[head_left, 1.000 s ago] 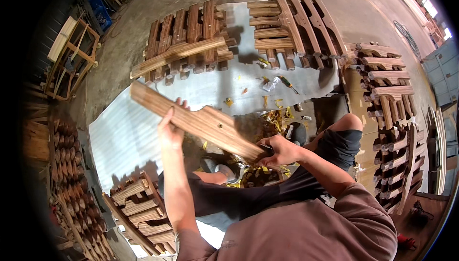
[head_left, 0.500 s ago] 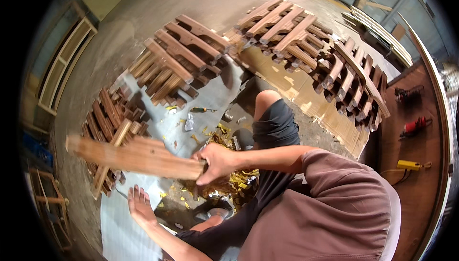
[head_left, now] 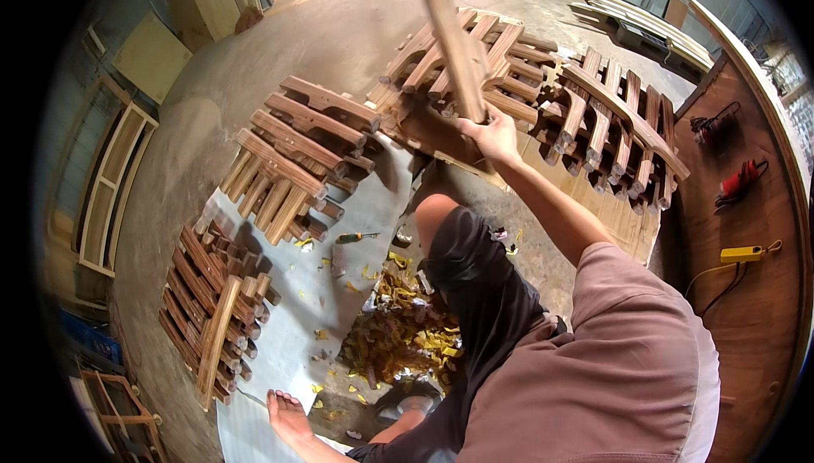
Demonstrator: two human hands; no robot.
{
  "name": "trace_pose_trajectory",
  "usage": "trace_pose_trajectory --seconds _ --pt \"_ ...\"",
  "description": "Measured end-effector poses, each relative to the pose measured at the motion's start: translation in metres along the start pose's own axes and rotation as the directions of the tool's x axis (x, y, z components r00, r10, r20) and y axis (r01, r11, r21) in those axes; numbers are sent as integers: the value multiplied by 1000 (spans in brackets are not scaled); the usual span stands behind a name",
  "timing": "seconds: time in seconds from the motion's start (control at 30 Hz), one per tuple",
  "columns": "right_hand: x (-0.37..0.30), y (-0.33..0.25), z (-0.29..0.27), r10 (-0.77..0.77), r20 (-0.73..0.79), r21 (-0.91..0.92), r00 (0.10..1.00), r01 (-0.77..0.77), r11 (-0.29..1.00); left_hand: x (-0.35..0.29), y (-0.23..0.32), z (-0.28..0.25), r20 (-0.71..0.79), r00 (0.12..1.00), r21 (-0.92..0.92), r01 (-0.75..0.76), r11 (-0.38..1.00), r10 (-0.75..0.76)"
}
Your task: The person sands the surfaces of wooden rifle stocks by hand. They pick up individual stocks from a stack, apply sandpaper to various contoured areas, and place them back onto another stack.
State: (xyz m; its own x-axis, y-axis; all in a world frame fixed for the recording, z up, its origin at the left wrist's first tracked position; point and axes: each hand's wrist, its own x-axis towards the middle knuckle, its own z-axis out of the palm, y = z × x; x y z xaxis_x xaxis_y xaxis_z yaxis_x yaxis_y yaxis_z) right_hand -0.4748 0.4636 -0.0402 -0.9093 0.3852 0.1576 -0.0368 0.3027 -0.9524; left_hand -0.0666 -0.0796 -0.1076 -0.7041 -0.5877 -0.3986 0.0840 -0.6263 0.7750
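My right hand (head_left: 494, 135) grips one end of a shaped brown wooden piece (head_left: 456, 52), a long board with a curved cut-out edge. The piece is raised steeply, its far end pointing away from me, in front of the far stack of similar pieces (head_left: 421, 64). It is slightly blurred, and I cannot tell whether it touches the stack. Low at the left, my left hand (head_left: 288, 416) is open and holds nothing, its fingers stretched out. It is over the pale sheet (head_left: 254, 425), near the left stack of wooden pieces (head_left: 191, 310).
More wooden pieces are stacked at centre left (head_left: 292, 145) and at right (head_left: 623, 115), on sheet and cardboard (head_left: 585, 196). A screwdriver (head_left: 358, 237) lies on the sheet. Yellow scraps (head_left: 407, 319) are heaped by my legs. A brown panel (head_left: 746, 293) carries a red tool (head_left: 740, 181).
My right hand has swung the wooden piece from the left, where it lay nearly level, up and away to the far stack. My left hand stays open, lower in the picture. The view has shifted.
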Motion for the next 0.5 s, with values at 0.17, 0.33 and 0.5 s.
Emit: trace_pose_trajectory --seconds 0.17,0.33,0.5 --pt "47 72 -25 181 -273 -158 945 -230 960 6 -11 -13 -154 976 -40 150 988 -155" --pt "88 106 -26 281 -445 -257 850 -421 870 12 -22 -57 -347 926 -59 137 989 -149" --pt "123 138 -12 273 -541 -231 795 -453 861 29 -27 -140 -438 890 -77 100 992 -124"
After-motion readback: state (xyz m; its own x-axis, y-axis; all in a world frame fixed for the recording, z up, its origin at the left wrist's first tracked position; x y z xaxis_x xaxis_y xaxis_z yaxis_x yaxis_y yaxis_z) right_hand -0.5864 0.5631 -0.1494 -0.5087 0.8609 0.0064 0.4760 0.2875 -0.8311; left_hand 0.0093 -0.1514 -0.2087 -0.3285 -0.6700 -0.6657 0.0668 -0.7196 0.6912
